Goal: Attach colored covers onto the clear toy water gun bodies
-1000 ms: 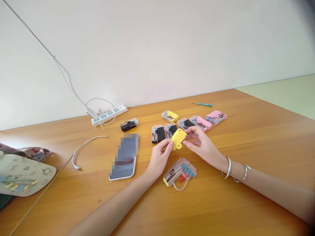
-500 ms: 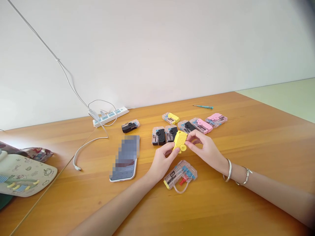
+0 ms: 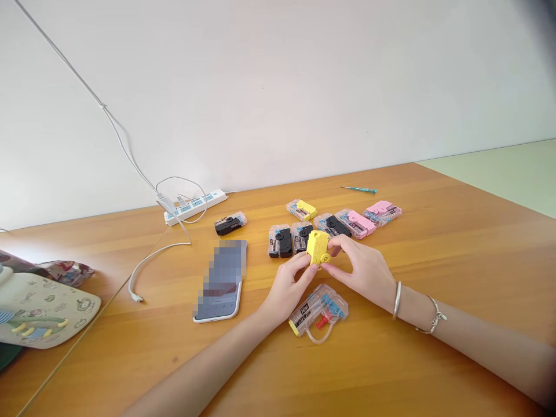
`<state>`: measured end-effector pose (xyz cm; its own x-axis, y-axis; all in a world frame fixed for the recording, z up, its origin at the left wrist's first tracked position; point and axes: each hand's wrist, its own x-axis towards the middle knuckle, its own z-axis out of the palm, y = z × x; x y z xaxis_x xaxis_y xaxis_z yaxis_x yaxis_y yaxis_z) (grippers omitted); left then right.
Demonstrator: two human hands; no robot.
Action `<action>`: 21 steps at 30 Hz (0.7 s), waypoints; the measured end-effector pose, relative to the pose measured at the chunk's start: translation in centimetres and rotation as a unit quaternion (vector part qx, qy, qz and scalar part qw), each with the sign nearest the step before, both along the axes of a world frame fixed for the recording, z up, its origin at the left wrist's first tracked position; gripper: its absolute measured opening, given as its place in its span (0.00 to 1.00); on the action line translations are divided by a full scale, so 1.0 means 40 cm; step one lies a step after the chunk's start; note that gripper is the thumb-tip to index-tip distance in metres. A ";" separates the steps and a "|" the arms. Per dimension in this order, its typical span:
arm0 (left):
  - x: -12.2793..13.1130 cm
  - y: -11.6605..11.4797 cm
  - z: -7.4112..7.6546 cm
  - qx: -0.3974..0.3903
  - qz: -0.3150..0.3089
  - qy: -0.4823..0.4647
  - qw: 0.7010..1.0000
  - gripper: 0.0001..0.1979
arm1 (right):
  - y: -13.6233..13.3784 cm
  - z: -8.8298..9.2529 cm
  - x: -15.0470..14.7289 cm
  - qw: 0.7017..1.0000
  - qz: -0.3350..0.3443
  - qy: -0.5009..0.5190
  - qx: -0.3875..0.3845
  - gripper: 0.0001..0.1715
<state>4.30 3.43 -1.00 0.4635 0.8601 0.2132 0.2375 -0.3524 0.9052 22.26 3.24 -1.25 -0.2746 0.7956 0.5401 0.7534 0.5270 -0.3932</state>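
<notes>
While in hands point(image 3: 360, 272), one yellow gun point(image 3: 317, 248)

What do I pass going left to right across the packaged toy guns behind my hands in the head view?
Lone black water gun pack, left black pack, middle black pack, right black pack, first pink pack, last pink pack.

A plastic toy part point(image 3: 318, 249) sits between the left hand point(image 3: 289, 286) and right hand point(image 3: 360, 272), above a mini water gun point(image 3: 318, 311) on the wooden table point(image 3: 412, 278). Further water guns point(image 3: 280, 241) lie in a row behind the hands, a screwdriver point(image 3: 358, 189) behind them. A smartphone point(image 3: 219, 281) lies left of the hands, a power strip point(image 3: 195, 207) behind it.
</notes>
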 end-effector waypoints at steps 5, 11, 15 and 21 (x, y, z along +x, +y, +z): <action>0.002 0.002 -0.004 0.011 0.020 0.020 1.000 0.15 | 0.002 0.007 0.008 0.995 -0.016 -0.076 0.068 0.11; 0.004 0.003 -0.009 0.034 0.039 0.056 0.997 0.15 | -0.001 0.013 0.006 0.994 0.002 -0.088 0.061 0.11; 0.005 0.001 -0.010 0.033 0.046 0.061 0.997 0.15 | -0.004 0.012 0.002 0.992 0.009 -0.109 0.064 0.13; 0.006 0.000 -0.010 0.021 0.064 0.070 0.995 0.17 | -0.014 0.023 -0.003 0.982 0.008 -0.164 0.096 0.12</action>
<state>4.54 3.44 -1.39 0.3791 0.9052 0.1921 0.4046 -0.3488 0.8453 22.15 2.69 -0.35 -0.4716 0.6810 0.5601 0.8134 0.5813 -0.0218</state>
